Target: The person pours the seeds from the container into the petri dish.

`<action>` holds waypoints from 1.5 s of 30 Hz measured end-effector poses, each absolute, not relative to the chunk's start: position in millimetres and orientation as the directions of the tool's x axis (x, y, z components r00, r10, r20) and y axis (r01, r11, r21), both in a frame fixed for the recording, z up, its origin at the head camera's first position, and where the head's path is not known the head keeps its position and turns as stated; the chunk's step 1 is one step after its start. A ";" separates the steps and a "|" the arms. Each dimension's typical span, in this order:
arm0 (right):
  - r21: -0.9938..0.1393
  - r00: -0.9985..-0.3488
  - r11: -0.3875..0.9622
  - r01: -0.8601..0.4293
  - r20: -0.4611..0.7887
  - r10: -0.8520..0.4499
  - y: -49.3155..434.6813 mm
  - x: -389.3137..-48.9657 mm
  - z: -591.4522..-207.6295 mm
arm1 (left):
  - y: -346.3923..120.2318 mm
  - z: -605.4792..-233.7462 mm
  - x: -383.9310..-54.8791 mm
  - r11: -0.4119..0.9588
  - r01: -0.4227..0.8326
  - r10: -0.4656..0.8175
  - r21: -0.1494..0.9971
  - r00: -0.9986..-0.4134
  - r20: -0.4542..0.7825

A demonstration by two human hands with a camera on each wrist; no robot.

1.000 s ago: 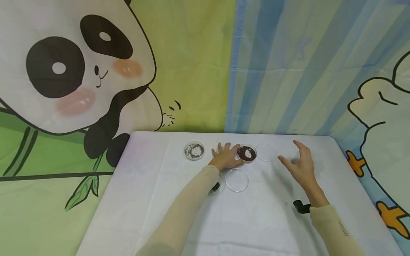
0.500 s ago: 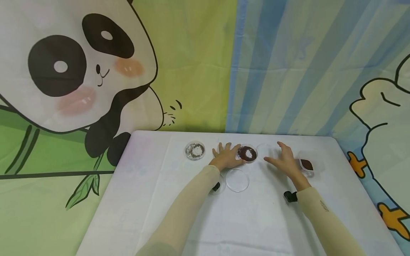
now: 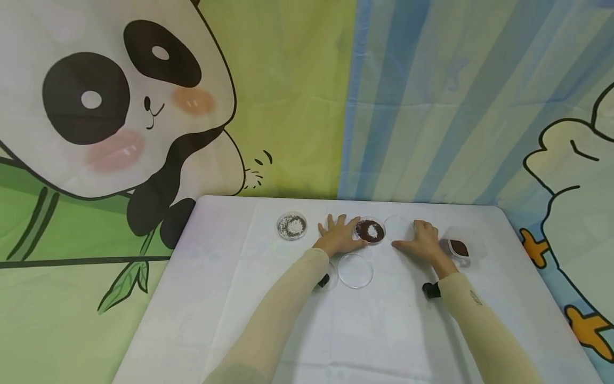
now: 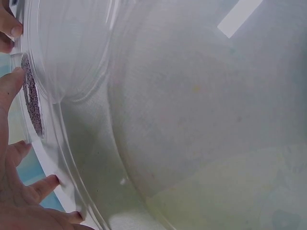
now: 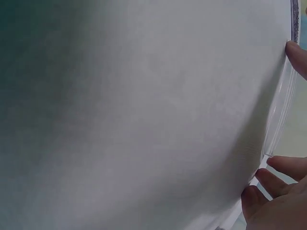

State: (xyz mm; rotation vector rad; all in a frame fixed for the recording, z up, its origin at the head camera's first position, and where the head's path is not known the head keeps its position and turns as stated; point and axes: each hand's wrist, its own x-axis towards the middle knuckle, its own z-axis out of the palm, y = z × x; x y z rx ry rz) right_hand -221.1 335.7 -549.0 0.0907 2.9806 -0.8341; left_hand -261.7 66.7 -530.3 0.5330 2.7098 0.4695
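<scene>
At the back of the table my left hand [image 3: 339, 236] grips the rim of a petri dish [image 3: 369, 231], thumb on its near side and index finger on its far side. Dark brown grains with a white patch fill this dish. The other left fingers spread out behind it. To its right, my right hand [image 3: 421, 241] holds a clear, bare petri dish piece [image 3: 397, 228] between thumb and fingertips. In the right wrist view, the thumb [image 5: 296, 56] sits at one end of that clear piece [image 5: 277, 120], with the fingers bent at the other end.
Another petri dish [image 3: 291, 226] with white powder and dark specks lies at the back left. Nearer are two clear round pieces, one [image 3: 355, 270] in full view and one [image 3: 330, 281] partly under the left wrist. A clear tub [image 3: 459, 252] with brown contents stands beside the right wrist.
My right hand has moved left from the tub's side to the clear petri dish piece, its fingers drawing in at the rim. The tub has come into view. My left hand stays put.
</scene>
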 end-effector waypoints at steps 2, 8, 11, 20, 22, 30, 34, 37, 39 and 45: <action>-0.502 -0.997 0.862 0.067 -0.058 0.044 335.5 -222.4 -550.0 | 66.6 -530.8 -261.9 0.875 0.303 0.414 0.377 -0.872 -0.261; -0.505 -0.997 0.860 0.077 -0.062 0.053 333.7 -222.8 -550.0 | 66.3 -530.5 -261.3 0.874 0.306 0.416 0.376 -0.873 -0.256; -0.527 -0.997 0.847 0.073 -0.045 0.058 332.1 -220.0 -547.3 | 66.3 -531.1 -260.9 0.873 0.308 0.416 0.379 -0.875 -0.247; -0.568 -0.997 0.823 0.011 0.061 0.055 327.5 -208.1 -539.5 | 66.0 -533.4 -261.9 0.874 0.309 0.414 0.374 -0.877 -0.244; -0.561 -0.996 0.828 -0.008 0.078 0.043 327.6 -207.2 -538.4 | 66.1 -533.9 -262.4 0.875 0.309 0.414 0.373 -0.877 -0.245; -0.556 -0.990 0.827 -0.080 0.143 0.000 327.4 -205.9 -535.3 | 66.0 -531.9 -261.0 0.874 0.310 0.416 0.374 -0.876 -0.244; -0.566 -0.985 0.816 -0.116 0.173 -0.020 325.0 -205.8 -532.2 | 66.2 -531.6 -261.2 0.876 0.308 0.413 0.371 -0.877 -0.246; -0.583 -0.981 0.801 -0.138 0.191 -0.030 321.9 -206.3 -528.9 | 66.2 -531.3 -261.2 0.877 0.308 0.412 0.370 -0.876 -0.249; -0.601 -0.980 0.785 -0.149 0.196 -0.037 318.9 -206.7 -526.7 | 66.3 -531.0 -261.1 0.877 0.307 0.413 0.370 -0.875 -0.252; -0.693 -0.988 0.706 -0.144 0.146 -0.058 308.4 -209.6 -522.6 | 66.7 -530.3 -261.0 0.878 0.306 0.412 0.369 -0.876 -0.253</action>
